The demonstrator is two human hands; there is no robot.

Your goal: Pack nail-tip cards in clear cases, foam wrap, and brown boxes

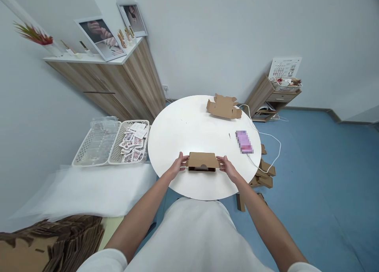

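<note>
A small brown cardboard box [203, 160] sits on the white round table [174, 134], close to its near edge. Its lid is folded over the top, and a dark gap shows below the lid's front edge, around a half-round notch. At the box's left end, my left hand [179, 164] pinches the side flap between thumb and fingers. My right hand [227, 167] grips the flap at the right end in the same way. What lies inside the box cannot be seen.
An unfolded cardboard blank [224, 106] and a blurred-out purple phone [244, 142] with a white cable lie on the table. Baskets [147, 141] of cards and clear packs stand left, above white sheets [112, 189] and stacked cardboard [68, 240]. Folded boxes [265, 177] lie on the floor right.
</note>
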